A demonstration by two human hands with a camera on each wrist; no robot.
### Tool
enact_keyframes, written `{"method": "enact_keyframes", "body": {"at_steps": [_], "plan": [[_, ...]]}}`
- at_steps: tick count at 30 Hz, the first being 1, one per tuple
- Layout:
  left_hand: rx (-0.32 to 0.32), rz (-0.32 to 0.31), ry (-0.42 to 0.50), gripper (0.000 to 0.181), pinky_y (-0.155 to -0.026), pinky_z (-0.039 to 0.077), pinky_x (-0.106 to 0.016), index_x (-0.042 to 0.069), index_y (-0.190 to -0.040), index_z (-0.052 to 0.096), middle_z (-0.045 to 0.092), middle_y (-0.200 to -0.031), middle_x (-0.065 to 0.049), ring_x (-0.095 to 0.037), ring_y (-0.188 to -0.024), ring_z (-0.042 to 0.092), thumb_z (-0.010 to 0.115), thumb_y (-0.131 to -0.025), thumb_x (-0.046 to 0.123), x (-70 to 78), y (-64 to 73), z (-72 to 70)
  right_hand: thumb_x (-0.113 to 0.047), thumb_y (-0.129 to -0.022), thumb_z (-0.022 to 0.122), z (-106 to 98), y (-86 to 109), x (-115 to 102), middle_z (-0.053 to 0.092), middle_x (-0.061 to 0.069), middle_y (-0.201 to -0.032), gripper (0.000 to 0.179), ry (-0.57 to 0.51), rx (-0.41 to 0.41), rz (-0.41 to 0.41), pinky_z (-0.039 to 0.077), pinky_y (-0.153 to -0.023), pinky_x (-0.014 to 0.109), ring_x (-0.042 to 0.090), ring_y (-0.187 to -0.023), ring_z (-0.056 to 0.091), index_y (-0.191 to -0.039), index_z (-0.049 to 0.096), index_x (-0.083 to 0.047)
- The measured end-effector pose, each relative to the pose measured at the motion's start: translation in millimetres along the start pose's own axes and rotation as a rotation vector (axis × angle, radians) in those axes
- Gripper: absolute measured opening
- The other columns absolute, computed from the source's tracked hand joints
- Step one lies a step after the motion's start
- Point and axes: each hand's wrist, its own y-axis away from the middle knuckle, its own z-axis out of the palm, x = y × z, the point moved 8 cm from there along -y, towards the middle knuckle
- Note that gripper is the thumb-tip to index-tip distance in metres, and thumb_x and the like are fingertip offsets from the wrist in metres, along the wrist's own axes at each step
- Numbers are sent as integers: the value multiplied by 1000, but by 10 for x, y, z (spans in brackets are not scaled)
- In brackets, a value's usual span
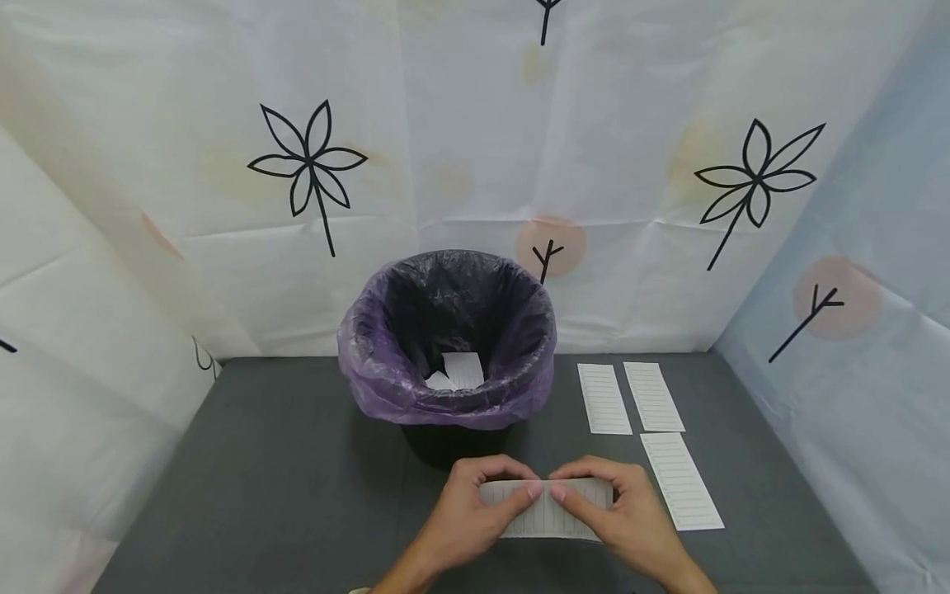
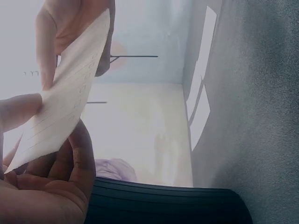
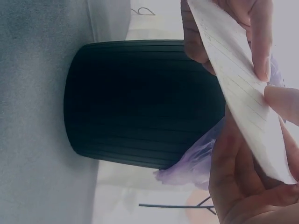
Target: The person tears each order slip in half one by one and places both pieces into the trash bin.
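Observation:
A lined slip of white paper (image 1: 545, 516) is held sideways above the table's front part. My left hand (image 1: 475, 507) pinches it near its middle, thumb in front and fingers behind. Close beside it, my right hand (image 1: 627, 511) pinches the same paper the same way, the two thumbs nearly meeting. Both wrist views show the printed lines on the slip (image 2: 70, 88) and the fingers curled behind it. Just beyond the hands stands a black bin (image 3: 140, 102) lined with a purple plastic bag (image 1: 445, 408). White paper pieces (image 1: 463, 370) lie inside it.
To the right of the bin, three lined paper slips lie flat: one on the left (image 1: 604, 399), one beside it (image 1: 654, 397) and one nearer (image 1: 681, 481). The dark grey table (image 1: 282, 478) is bounded by patterned cloth walls (image 1: 460, 165) at the back and sides.

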Motion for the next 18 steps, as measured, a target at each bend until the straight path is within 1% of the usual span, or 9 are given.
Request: {"method": "enact_keyframes", "body": {"at_steps": [2, 7, 11, 15, 18], "plan": [[3, 8, -1, 8, -87, 53, -32, 17, -98, 77, 75, -96, 6, -14, -91, 69, 72, -96, 23, 20, 4, 1, -2, -92, 74, -1, -8, -16, 75, -1, -93, 15, -4, 7, -12, 55, -70, 29, 16, -83, 70, -99, 77, -15], [13, 18, -9, 7, -86, 54, -32, 17, -98, 77, 75, -96, 6, -14, -91, 69, 72, -96, 22, 52, 8, -12, 0, -91, 73, 7, -21, -43, 75, -1, -92, 17, -7, 13, -39, 55, -72, 29, 15, -84, 69, -99, 77, -15], [14, 22, -15, 7, -87, 54, -35, 17, -98, 77, 75, -96, 6, -14, -92, 69, 72, -96, 22, 63, 3, -20, 0, -91, 74, 15, -25, -55, 75, -1, -92, 18, -4, 18, -46, 54, -73, 28, 15, -85, 69, -99, 77, -15], [19, 25, -18, 6, -86, 54, -35, 17, -97, 77, 74, -94, 7, -13, -91, 69, 72, -96, 21, 72, -6, -21, 1, -90, 75, 10, -28, -59, 75, -1, -93, 19, 2, 30, -54, 54, -74, 28, 16, -85, 69, -99, 77, -15], [25, 23, -19, 6, -84, 54, -34, 15, -95, 77, 74, -92, 6, -13, -88, 69, 73, -95, 19, 76, -14, -19, 3, -88, 75, 3, -30, -63, 74, -1, -92, 21, 8, 40, -78, 54, -73, 28, 17, -84, 69, -99, 77, -15]]}}
